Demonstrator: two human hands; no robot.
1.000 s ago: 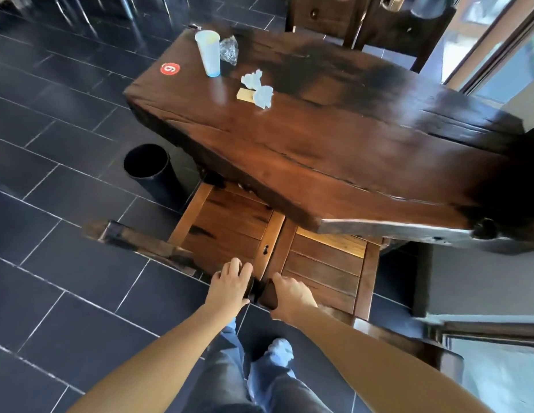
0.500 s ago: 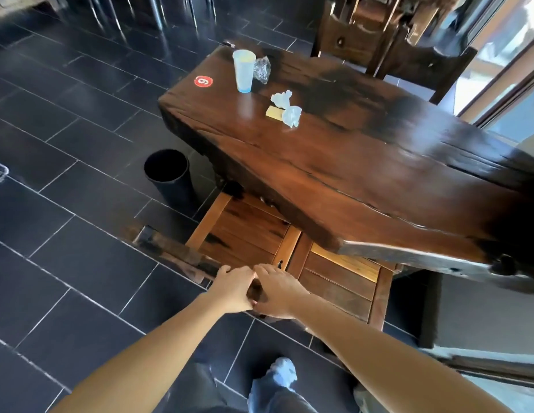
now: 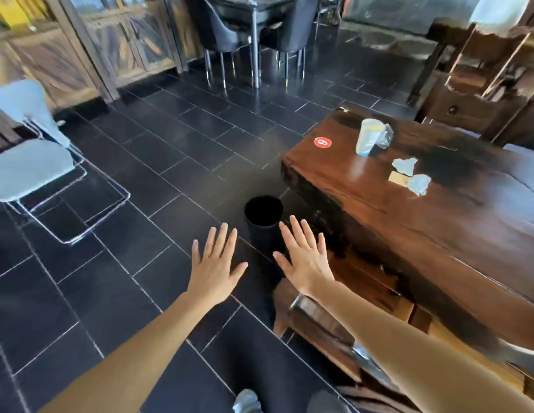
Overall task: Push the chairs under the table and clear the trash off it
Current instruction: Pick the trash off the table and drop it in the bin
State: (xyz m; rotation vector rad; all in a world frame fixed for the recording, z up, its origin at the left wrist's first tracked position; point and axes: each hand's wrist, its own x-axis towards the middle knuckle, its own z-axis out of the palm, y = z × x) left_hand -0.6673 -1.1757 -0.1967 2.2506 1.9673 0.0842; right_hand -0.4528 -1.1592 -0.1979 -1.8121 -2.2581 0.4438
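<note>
The dark wooden table (image 3: pixel 438 234) fills the right side. On its far end stand a pale plastic cup (image 3: pixel 367 140) and a clear crumpled wrapper (image 3: pixel 384 138); two crumpled tissues (image 3: pixel 404 166) (image 3: pixel 419 183) and a small tan card (image 3: pixel 398 177) lie nearby. A wooden chair (image 3: pixel 328 320) sits tucked under the table's near edge, below my right arm. My left hand (image 3: pixel 214 265) and my right hand (image 3: pixel 304 257) hover flat over the floor with fingers spread, holding nothing, just in front of a black bin (image 3: pixel 263 223).
A round red number sticker (image 3: pixel 322 142) marks the table corner. A grey-cushioned metal-frame chair (image 3: pixel 33 162) stands at left. Dark chairs around another table (image 3: pixel 259 34) are at the back. Another wooden chair (image 3: pixel 474 105) stands behind the table. Dark tiled floor lies between.
Both hands have let go of the wooden chair's back and risen, fingers spread. The view has swung left, so the bin and the room's left side now show.
</note>
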